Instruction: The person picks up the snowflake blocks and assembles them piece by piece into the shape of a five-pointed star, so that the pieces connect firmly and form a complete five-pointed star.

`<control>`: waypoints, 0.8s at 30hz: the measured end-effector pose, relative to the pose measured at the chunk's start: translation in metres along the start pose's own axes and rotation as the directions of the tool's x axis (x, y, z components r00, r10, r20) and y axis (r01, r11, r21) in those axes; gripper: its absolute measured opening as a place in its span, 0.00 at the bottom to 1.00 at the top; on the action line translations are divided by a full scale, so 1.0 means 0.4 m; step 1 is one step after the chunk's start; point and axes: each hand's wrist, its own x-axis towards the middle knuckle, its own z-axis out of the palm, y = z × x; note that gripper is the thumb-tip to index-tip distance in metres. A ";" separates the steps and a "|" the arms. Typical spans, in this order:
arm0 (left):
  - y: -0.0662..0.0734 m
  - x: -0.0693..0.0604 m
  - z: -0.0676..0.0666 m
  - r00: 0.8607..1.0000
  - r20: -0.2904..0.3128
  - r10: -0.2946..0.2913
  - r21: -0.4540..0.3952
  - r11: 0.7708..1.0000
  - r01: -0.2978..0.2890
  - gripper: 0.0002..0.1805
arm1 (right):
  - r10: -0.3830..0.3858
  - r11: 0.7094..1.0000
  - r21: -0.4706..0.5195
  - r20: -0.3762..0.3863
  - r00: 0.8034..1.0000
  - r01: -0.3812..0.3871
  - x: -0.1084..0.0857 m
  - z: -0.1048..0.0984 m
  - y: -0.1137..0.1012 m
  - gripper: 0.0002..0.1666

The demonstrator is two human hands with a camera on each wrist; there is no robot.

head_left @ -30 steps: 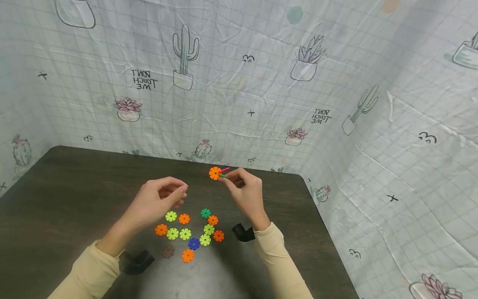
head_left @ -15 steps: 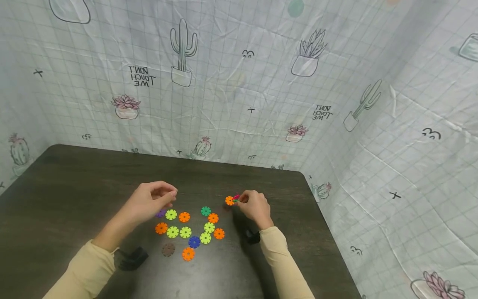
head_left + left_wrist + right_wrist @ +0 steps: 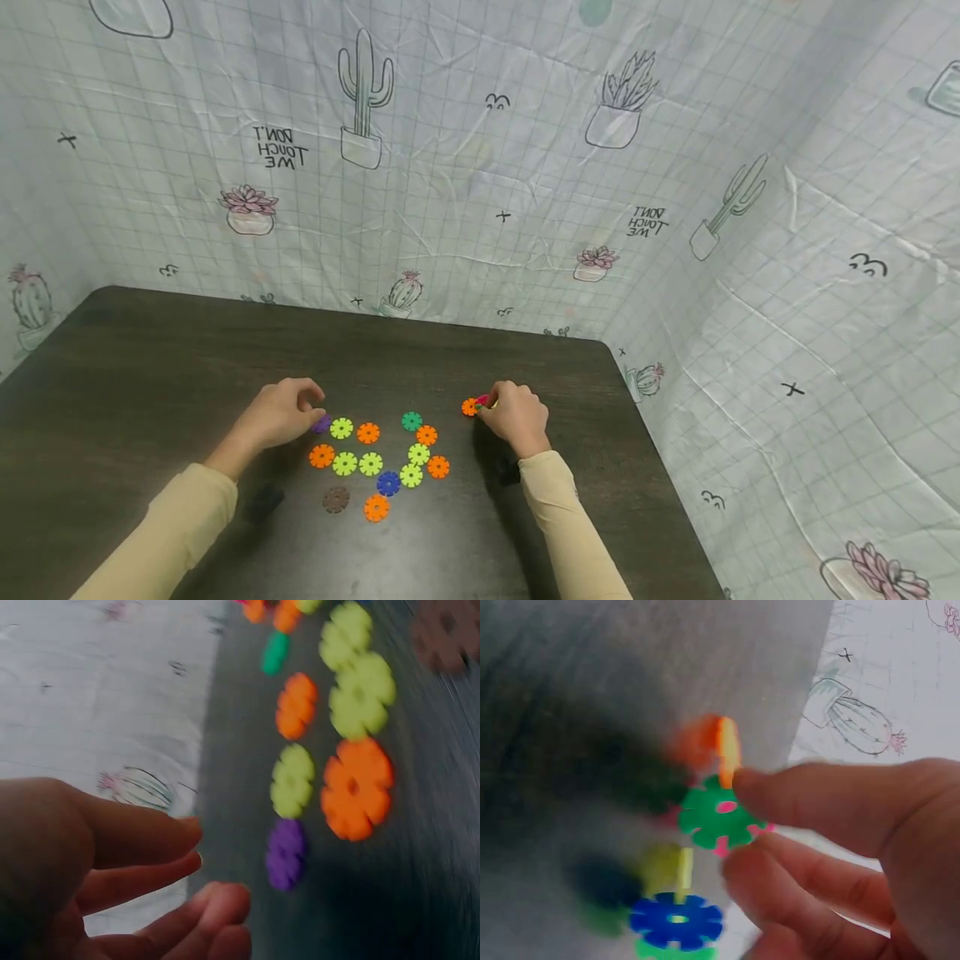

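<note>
My left hand (image 3: 276,414) is over the back-left discs with thumb and fingers apart, holding nothing. Just beyond its fingertips in the left wrist view lies a purple disc (image 3: 286,855). My right hand (image 3: 519,418) is low over the table, right of the loose discs. In the right wrist view its thumb and fingers (image 3: 817,840) are at the edge of joined pieces: a green disc (image 3: 709,814) over pink, with an orange disc (image 3: 729,750) standing edge-on. Close by is another joined group with a blue disc (image 3: 664,921), yellow and green.
Several notched discs lie flat on the dark table (image 3: 187,358), among them a brown one (image 3: 337,499), a blue one (image 3: 387,483) and a dark green one (image 3: 412,421). Behind the table and along its right side hangs a patterned cloth (image 3: 450,183).
My right hand has carried the joined orange, pink and green pieces rightward and down to the table. The left hand has moved left and lower, to beside the purple disc.
</note>
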 end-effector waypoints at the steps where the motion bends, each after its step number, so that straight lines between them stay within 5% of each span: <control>1: -0.006 0.005 0.002 1.000 0.008 -0.004 0.026 1.000 0.004 0.19 | -0.003 1.000 -0.007 -0.007 1.000 0.003 -0.002 -0.004 -0.008 0.13; 5: -0.017 0.020 0.012 0.999 0.037 -0.001 0.135 0.991 -0.004 0.22 | -0.055 0.998 -0.024 -0.053 0.997 0.054 -0.015 -0.020 -0.053 0.19; 11: -0.018 0.041 0.031 0.999 0.043 0.004 0.242 0.970 -0.015 0.19 | -0.229 0.973 0.001 -0.044 0.972 0.229 -0.026 -0.040 -0.152 0.19; 14: -0.021 0.049 0.036 0.999 0.044 0.006 0.244 0.970 -0.016 0.17 | -0.319 0.947 0.029 0.015 0.948 0.319 -0.022 -0.040 -0.207 0.19; 19: -0.019 0.049 0.029 0.998 0.060 -0.011 0.221 0.975 -0.003 0.18 | -0.458 0.888 0.043 0.186 0.869 0.458 -0.001 -0.022 -0.289 0.19; 21: -0.019 0.046 0.028 0.998 0.067 -0.019 0.211 0.977 0.005 0.19 | -0.441 0.891 0.018 0.268 0.857 0.453 0.012 -0.011 -0.308 0.19; 24: -0.019 0.039 0.027 0.997 0.079 -0.027 0.195 0.981 0.011 0.19 | -0.340 0.923 -0.049 0.364 0.867 0.383 0.030 0.001 -0.317 0.22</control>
